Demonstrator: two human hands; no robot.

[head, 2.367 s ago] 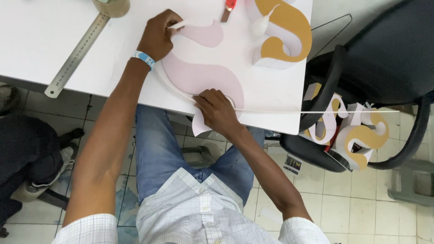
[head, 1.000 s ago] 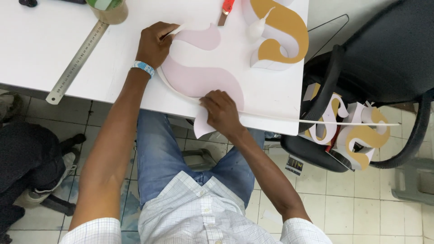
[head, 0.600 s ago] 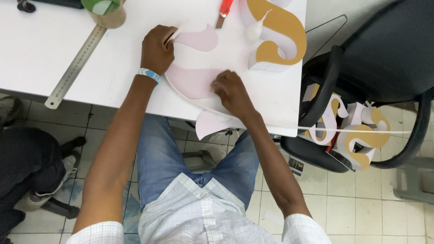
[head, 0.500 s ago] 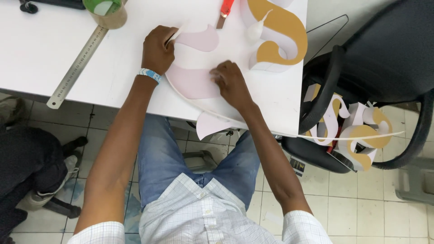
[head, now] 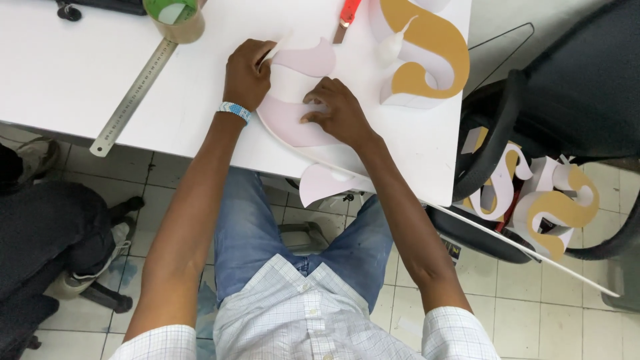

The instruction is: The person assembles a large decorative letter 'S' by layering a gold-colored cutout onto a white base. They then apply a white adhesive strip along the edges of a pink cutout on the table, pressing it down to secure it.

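1. The white worktop (head: 80,73) is carrying everything, and the person is sitting right up against its near edge, so both forearms are reaching over it with the work close in.

2. Off to the right a black office chair (head: 567,87) is serving as a parts bin: a few finished gold-and-white S letters (head: 557,207) are piling up on its seat, out of the way of the work area.

3. One more finished S letter (head: 423,50), gold face with white side walls, is standing at the far right of the worktop, close enough to glance at as a reference, I'd guess.

4. The main piece, a flat pale pink S cutout (head: 293,113), is lying flat between the hands, its bottom tail hanging over the near edge. A thin white strip (head: 287,143) is curving along its left side, and it's looking like edging being wrapped around the outline.

5. The right hand (head: 337,110) is pressing down on the middle of the cutout, fingers spread and bent, probably pinning it so it isn't sliding.

6. The left hand (head: 245,73), with a beaded wristband, is pinching the strip's end at the cutout's upper-left curve, fingers drawn together.

7. A steel ruler (head: 133,97) is lying diagonally at left, a tape roll (head: 175,17) sitting at its far end.

8. An orange-handled knife (head: 347,17) is parked at the far edge, just within reach.
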